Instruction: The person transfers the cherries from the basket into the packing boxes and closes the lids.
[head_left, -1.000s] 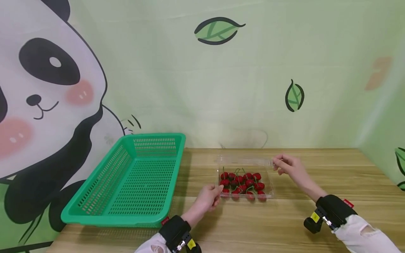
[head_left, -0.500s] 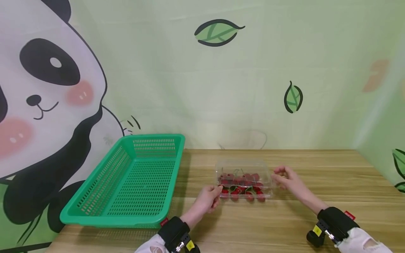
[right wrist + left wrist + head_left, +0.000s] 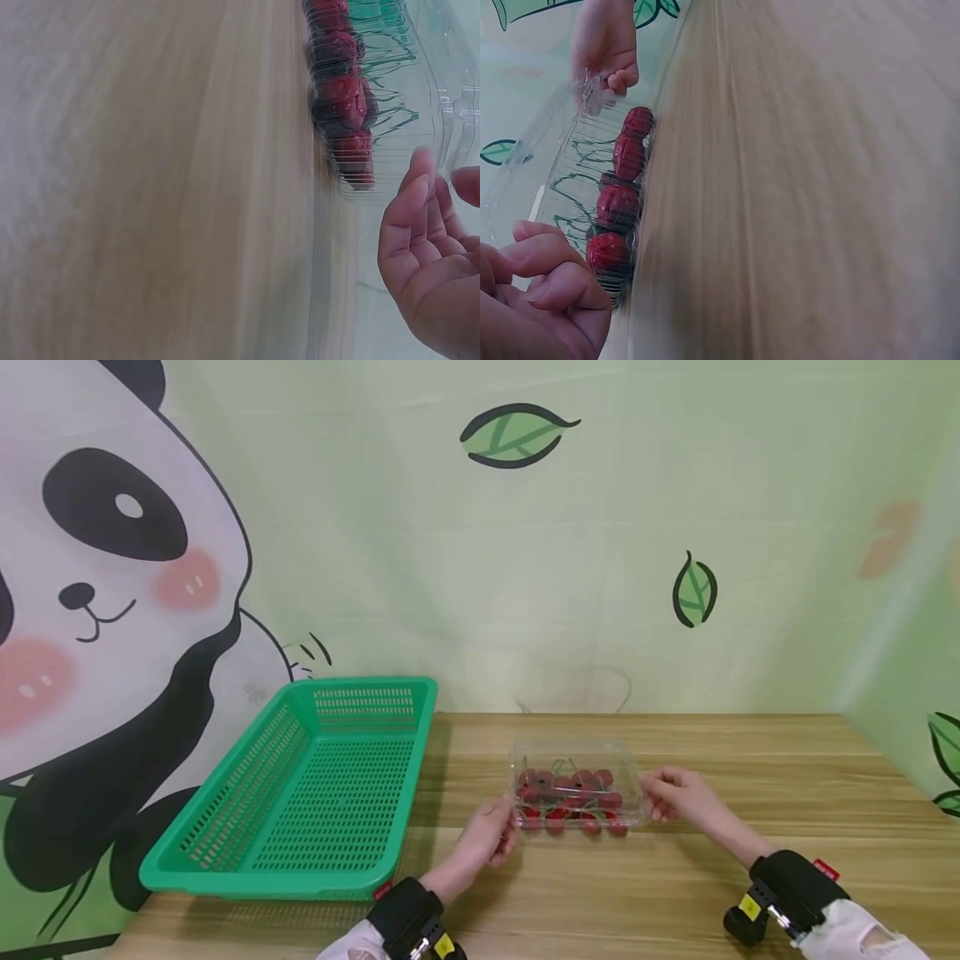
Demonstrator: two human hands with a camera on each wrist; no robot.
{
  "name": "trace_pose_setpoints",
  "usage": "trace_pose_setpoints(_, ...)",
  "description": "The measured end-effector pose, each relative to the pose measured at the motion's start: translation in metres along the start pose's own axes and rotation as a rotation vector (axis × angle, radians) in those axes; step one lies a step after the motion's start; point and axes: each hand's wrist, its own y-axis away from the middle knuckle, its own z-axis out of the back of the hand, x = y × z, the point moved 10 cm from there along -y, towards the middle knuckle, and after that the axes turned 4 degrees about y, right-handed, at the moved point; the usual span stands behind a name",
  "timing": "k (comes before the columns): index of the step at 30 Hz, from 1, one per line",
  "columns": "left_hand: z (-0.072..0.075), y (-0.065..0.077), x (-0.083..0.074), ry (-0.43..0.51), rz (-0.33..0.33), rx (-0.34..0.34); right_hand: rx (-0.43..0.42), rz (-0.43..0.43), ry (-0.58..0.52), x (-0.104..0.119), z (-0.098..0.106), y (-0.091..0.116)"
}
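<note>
A clear plastic clamshell box (image 3: 576, 750) lies on the table with its lid lowered over several red cherries (image 3: 589, 799). Their green stems show through its wall in both wrist views. My left hand (image 3: 483, 837) pinches the box's near left corner, fingers curled; in the left wrist view that hand (image 3: 544, 289) covers part of the corner. At the right side, my right hand (image 3: 681, 797) has its thumb and fingers at the rim of lid and base. The right wrist view has its fingertips (image 3: 420, 161) against the plastic, the thumb on the other side of the rim.
A green slotted plastic basket (image 3: 337, 802) stands on the wooden table (image 3: 637, 893) to the left of the box. Behind the table hangs a green cloth (image 3: 375, 568) printed with a panda and leaves.
The lid has come down from raised at the back to lie over the cherries. My right hand moved nearer and down with it, loosened, then closed in at the right rim. The left stays at its corner.
</note>
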Motion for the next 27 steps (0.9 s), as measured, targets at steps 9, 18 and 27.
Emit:
trace_pose_setpoints(9,0.002,0.001,-0.004,-0.038,0.006,0.002,-0.004,-0.013,-0.008,0.004,0.000,0.003)
trace_pose_setpoints(18,-0.004,0.002,-0.004,-0.023,0.017,0.034,-0.010,-0.042,-0.006,0.002,-0.003,0.003)
trace_pose_setpoints(27,-0.006,-0.001,-0.002,0.094,0.037,0.015,0.035,-0.048,-0.059,-0.002,-0.011,0.002)
